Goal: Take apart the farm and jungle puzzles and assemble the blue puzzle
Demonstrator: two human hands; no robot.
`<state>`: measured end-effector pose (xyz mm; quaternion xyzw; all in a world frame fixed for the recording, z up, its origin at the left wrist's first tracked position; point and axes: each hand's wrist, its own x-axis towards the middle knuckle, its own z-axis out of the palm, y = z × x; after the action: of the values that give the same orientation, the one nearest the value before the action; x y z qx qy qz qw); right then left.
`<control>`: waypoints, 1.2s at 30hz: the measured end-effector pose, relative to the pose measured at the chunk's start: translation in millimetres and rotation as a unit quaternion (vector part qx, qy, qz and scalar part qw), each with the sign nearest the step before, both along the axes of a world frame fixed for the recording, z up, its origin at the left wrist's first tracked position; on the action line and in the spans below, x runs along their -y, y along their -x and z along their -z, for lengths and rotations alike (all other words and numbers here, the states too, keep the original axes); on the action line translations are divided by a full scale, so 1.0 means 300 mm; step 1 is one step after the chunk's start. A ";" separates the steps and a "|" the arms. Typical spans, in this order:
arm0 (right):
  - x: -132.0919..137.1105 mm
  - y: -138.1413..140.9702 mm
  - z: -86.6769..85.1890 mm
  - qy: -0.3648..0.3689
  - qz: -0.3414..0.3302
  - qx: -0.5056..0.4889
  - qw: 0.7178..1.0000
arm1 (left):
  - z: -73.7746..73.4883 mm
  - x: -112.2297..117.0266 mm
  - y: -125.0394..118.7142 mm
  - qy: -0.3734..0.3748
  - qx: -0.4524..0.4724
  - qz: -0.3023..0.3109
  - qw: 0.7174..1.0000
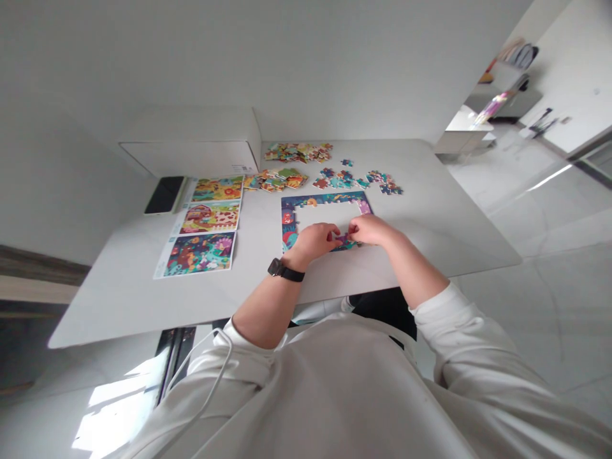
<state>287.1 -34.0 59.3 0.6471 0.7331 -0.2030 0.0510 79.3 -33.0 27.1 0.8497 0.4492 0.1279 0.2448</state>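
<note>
A jigsaw puzzle border (289,218) lies flat on the table, dark blue with bright figures, framing a bare rectangle of tabletop. My left hand (316,241), with a black watch on its wrist, rests over the border's near left part, fingers curled. From the right, my right hand (369,228) reaches the near right part, thumb and fingers pinched. Between the fingertips of both hands is a small purple and dark puzzle piece (343,240) at the near edge of the border. The fingers partly cover it, so I cannot tell how fully it is joined.
Loose blue and teal pieces (338,179) lie beyond the border, with more reddish ones (385,182) to their right. Yellow-green piles (277,180) stand further left. A picture sheet (209,218), a phone (165,195) and a white box (191,153) occupy the left side of the table (440,223).
</note>
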 end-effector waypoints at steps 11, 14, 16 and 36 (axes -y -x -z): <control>0.038 -0.095 0.039 -0.072 0.079 -0.072 0.992 | -0.007 0.024 -0.020 -0.024 -0.036 -0.036 0.998; 0.058 -0.109 0.054 -0.056 0.076 -0.079 0.992 | -0.012 0.033 -0.027 -0.036 -0.040 -0.035 0.998; 0.066 -0.109 0.063 -0.055 0.065 -0.086 0.993 | -0.009 0.036 -0.031 -0.034 -0.042 -0.025 0.998; 0.040 -0.110 0.076 -0.034 0.060 -0.085 0.994 | 0.009 0.028 -0.034 -0.020 -0.041 -0.017 0.999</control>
<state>320.2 -46.0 36.5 0.6717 0.7011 -0.2349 -0.0460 89.3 -41.5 24.4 0.8511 0.4708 0.1060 0.2070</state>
